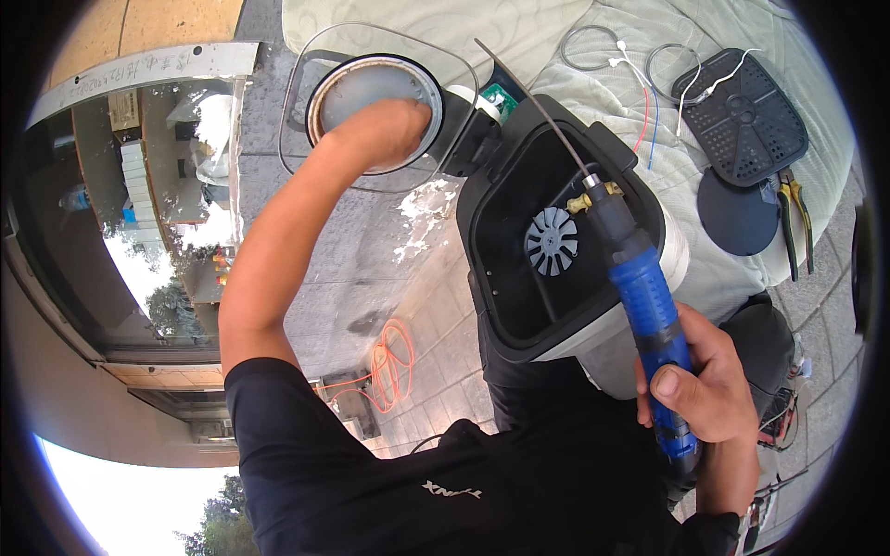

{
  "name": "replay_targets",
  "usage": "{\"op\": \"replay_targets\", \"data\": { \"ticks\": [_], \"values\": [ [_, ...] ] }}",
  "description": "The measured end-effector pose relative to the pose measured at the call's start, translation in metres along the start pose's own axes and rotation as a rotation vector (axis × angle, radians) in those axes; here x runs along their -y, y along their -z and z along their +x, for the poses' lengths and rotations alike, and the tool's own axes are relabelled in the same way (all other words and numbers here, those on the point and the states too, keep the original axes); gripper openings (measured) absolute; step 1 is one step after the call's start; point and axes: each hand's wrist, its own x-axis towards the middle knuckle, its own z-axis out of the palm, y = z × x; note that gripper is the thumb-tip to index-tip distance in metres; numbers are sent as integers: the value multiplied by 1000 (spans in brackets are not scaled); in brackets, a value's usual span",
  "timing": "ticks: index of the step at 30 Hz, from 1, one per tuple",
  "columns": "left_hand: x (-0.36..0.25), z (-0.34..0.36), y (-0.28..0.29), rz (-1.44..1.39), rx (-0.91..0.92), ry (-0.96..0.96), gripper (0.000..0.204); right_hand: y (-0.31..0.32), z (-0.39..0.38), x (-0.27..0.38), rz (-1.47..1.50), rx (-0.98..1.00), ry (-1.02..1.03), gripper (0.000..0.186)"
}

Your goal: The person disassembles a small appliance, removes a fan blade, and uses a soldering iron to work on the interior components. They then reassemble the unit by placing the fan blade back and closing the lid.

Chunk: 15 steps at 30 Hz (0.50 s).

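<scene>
My right hand (700, 385) is wrapped round a blue and black electric screwdriver (649, 301). Its long thin bit (538, 102) points up and to the left, across the opening of a black appliance housing (482, 269) with a white outer side. Inside the housing, below the bit, shows a grey fan wheel (552, 242). My left hand (387, 132) reaches over a round metal dish (348, 82) with a dark rim; its fingers are curled and their tips hidden. A thin rectangular frame (297, 88) surrounds the dish. Beside it, a green circuit board (502, 100) is partly visible.
A pale cloth (593, 88) lies under the parts. On it are a black perforated tray (742, 116), a dark round disc (737, 213), loose wires (640, 107) and yellow-handled pliers (795, 222). An orange cable (394, 361) lies coiled on the ground. A glass-fronted cabinet (139, 222) stands at left.
</scene>
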Motion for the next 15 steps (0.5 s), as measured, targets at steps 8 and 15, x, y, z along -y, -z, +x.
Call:
{"op": "replay_targets", "data": {
  "ticks": [8,15],
  "values": [
    [7,-1,-6,14,-116,-112,14,5,-1,-2,-69,-43,6,80],
    [3,2,4,-51,1,3,10,8,-3,-1,-114,-73,2,81]
  ]
}}
